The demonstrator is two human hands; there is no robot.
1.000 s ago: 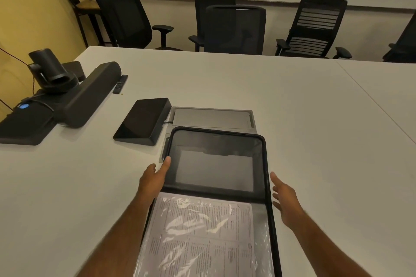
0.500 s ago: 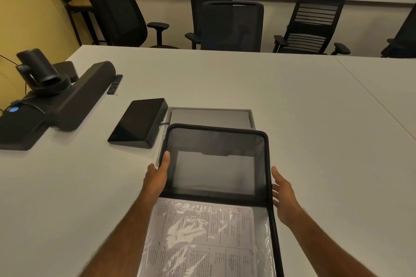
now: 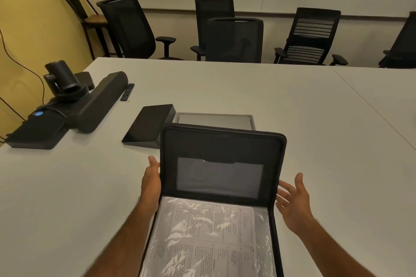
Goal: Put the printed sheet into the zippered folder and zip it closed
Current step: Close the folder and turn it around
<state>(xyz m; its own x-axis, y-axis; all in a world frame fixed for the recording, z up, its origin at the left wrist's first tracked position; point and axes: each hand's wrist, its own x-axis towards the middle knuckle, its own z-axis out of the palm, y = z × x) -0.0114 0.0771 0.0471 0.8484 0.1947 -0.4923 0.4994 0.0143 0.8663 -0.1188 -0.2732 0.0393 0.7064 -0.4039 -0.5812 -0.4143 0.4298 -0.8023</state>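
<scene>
The black zippered folder [image 3: 221, 144] lies open on the white table in front of me, its far cover raised nearly upright. The printed sheet [image 3: 207, 238] rests in a clear plastic sleeve on the near half. My left hand [image 3: 151, 181] holds the raised cover's left edge, thumb in front of it. Just off the cover's right edge, my right hand [image 3: 295, 202] hovers with fingers spread and does not clearly touch it. The zipper runs around the rim, unzipped.
Behind the folder lie a grey tray-like panel [image 3: 216, 119] and a black wedge-shaped tablet stand [image 3: 148, 126]. A conference camera and soundbar [image 3: 74, 105] with a small remote [image 3: 127, 92] sit at the left. Black office chairs [image 3: 234, 40] line the far table edge.
The folder's far cover has swung up from lying back to almost upright, lifted by my left hand. My right hand stays beside its right edge.
</scene>
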